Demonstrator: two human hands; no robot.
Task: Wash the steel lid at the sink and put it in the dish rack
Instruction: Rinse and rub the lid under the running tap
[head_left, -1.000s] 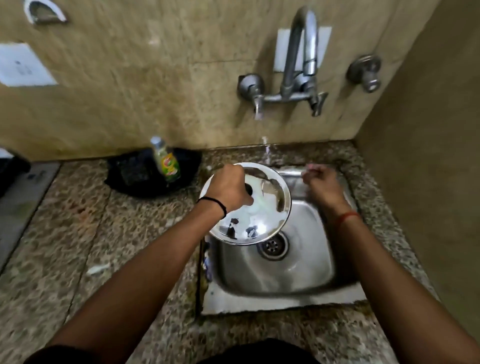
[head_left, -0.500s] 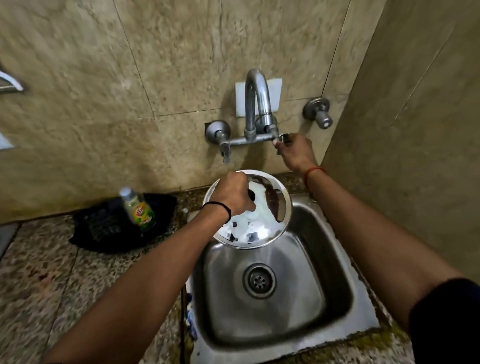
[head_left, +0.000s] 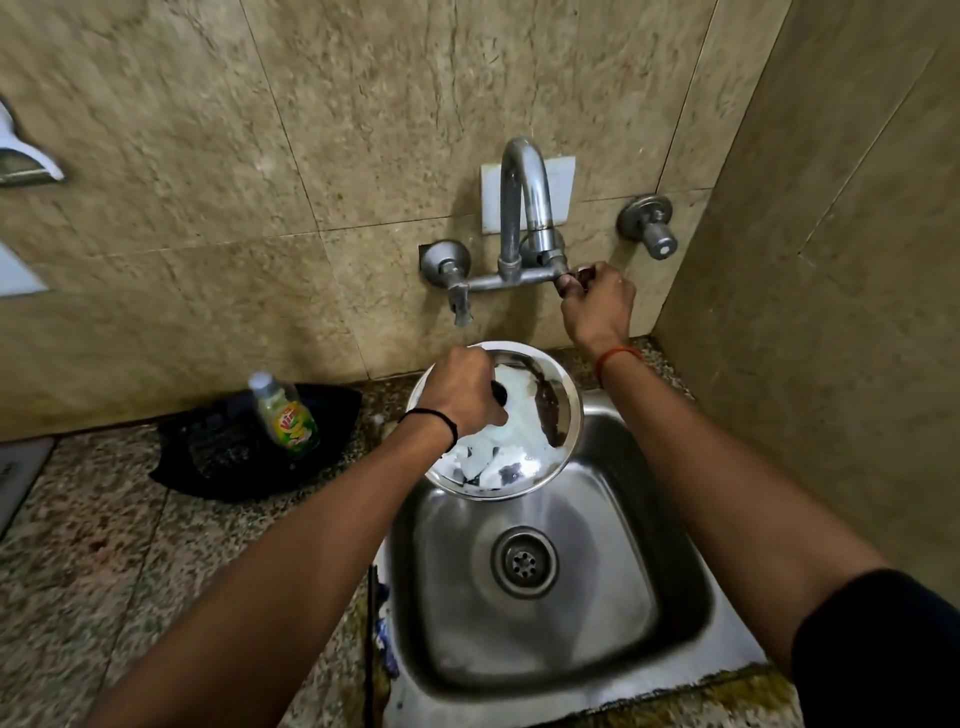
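Early stage: left hand (head_left: 460, 397) grips the lid (head_left: 524, 441) by its knob over the sink's (head_left: 670, 613) 12 o'clock edge, right hand (head_left: 597, 301) closed on the tap handle (head_left: 571, 280); rinsing and racking remain.

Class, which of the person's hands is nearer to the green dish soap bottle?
Left. The left hand grips the steel lid just right of the bottle; the right hand is farther away, at the tap handle.

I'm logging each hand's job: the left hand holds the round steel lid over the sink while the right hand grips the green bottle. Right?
Not quite. In the head view, the right hand grips the chrome tap handle, not the green bottle. The left hand does hold the round steel lid over the steel sink.
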